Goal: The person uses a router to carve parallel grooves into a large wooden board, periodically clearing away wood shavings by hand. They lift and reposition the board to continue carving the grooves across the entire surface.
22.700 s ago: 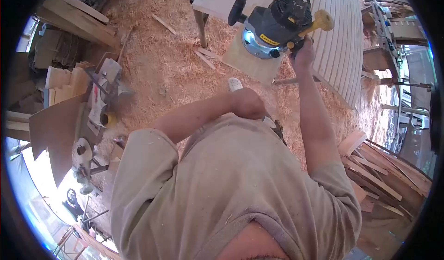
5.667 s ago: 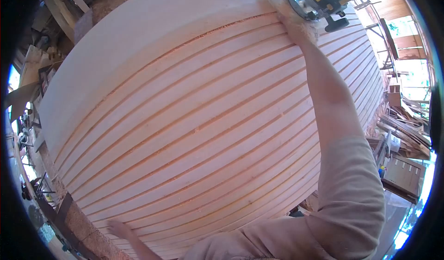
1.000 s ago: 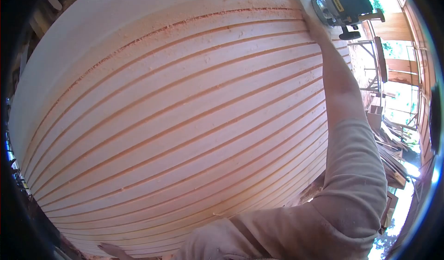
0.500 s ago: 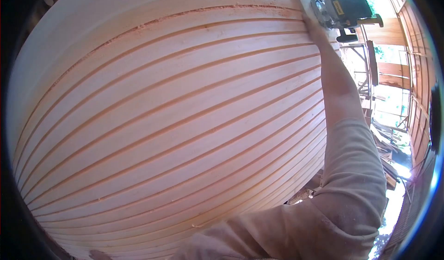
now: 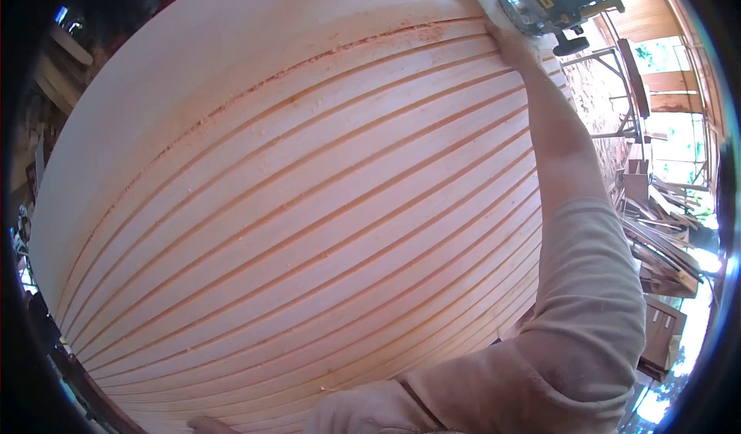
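A broad pale wooden surface [image 5: 332,164] fills most of the view, with long narrow grooves running across it and shavings scattered along the upper one. At the upper right, a dark router [image 5: 552,1] with side handles and a metal base sits on a flat board [image 5: 490,5]. My right hand [image 5: 512,48] is closed at the near edge of that board, just below the router base; its fingers are partly hidden. At the bottom edge, only a small part of my left hand [image 5: 208,425] shows against the grooved wood, with its fingers out of clear view.
Stacked wood offcuts [image 5: 660,241] lie on the right beyond my sleeved arm, near a wooden box [image 5: 662,332]. A metal frame [image 5: 617,86] stands behind the router. More timber pieces [image 5: 58,79] show at the upper left, past the rounded edge of the wood.
The view has shifted, showing more of the left edge and the right-hand clutter. The router and my right hand appear slightly farther left; my left hand appears farther right along the bottom.
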Demonstrator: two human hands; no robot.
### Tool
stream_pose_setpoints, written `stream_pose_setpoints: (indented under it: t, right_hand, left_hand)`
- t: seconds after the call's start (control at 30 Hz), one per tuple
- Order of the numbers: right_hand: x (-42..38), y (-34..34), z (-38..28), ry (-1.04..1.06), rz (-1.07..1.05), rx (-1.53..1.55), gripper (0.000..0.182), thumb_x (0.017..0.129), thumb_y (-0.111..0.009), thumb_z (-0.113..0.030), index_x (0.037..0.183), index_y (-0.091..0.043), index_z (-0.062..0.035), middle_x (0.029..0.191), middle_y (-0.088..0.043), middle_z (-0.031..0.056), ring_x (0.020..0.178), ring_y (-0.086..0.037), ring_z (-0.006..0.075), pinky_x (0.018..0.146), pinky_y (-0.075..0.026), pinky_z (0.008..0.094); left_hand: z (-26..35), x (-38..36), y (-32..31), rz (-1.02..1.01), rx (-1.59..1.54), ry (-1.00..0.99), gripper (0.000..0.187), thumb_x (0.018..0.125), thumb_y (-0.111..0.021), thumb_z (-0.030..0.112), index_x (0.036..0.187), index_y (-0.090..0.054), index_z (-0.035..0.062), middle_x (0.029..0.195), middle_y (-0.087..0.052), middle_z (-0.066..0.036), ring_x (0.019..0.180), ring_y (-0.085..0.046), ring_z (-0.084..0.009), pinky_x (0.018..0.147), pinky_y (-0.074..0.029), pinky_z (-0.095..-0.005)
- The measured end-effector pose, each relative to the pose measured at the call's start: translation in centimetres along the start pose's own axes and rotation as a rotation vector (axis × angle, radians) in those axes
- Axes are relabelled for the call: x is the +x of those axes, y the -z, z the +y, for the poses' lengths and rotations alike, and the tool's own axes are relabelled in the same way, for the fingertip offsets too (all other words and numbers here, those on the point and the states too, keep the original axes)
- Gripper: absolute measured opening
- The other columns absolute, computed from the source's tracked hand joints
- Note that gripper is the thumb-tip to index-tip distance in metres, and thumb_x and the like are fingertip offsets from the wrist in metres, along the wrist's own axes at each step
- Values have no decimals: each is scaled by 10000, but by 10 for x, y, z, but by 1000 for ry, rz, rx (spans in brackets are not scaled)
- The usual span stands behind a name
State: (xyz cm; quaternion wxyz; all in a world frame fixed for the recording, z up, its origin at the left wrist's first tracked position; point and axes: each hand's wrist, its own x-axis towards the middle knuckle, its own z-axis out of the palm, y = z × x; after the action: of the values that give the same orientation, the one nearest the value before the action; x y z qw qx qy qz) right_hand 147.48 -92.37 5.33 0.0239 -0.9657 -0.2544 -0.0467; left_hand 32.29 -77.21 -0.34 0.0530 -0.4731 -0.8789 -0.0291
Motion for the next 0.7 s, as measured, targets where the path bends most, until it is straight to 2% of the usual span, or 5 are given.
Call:
stream_pose_setpoints:
  t: [0.13, 0.2, 0.4, 0.6, 0.7]
  right_hand:
    - [-32, 43, -38, -114, 26, 42, 831, 867, -467, -696, 1429, -448, -85, 1465, -430, 198, 1377, -371, 338, 1116, -303, 413]
    - [-20, 29, -25, -164, 12, 19, 854, 855, -469, -713, 1431, -447, -83, 1467, -428, 197, 1373, -379, 335, 1116, -307, 409]
    - [-28, 45, -26, -328, -77, 14, 992, 783, -457, -808, 1423, -452, -50, 1471, -425, 198, 1358, -406, 320, 1108, -322, 392]
    - [-13, 25, -5, -379, -48, 27, 1096, 720, -452, -875, 1406, -468, -21, 1435, -459, 227, 1331, -440, 342, 1098, -334, 388]
    - [-20, 36, -6, -392, -73, 29, 1156, 694, -457, -896, 1408, -446, 13, 1428, -456, 246, 1324, -444, 358, 1092, -346, 387]
  left_hand:
    - [87, 22, -4, 95, -265, -185, 542, 1035, -359, 305, 1392, -391, -102, 1487, -318, -301, 1352, -370, -397, 1127, -312, -407]
    - [186, 17, 0, 185, -391, -560, 545, 1036, -344, 315, 1411, -384, -78, 1495, -321, -279, 1351, -365, -399, 1129, -303, -400]
    - [453, -131, 83, -13, -724, -1221, 518, 1027, -373, 235, 1432, -348, -86, 1531, -308, -224, 1403, -306, -388, 1159, -226, -466]
    - [527, -218, 122, 24, -573, -1707, 411, 1023, -351, 192, 1296, -443, -102, 1530, -315, -212, 1436, -248, -392, 1167, -179, -516]
    - [537, -235, 126, -72, -674, -1621, 255, 986, -420, 138, 925, -499, -96, 1511, -333, -242, 1425, -257, -421, 1157, -168, -569]
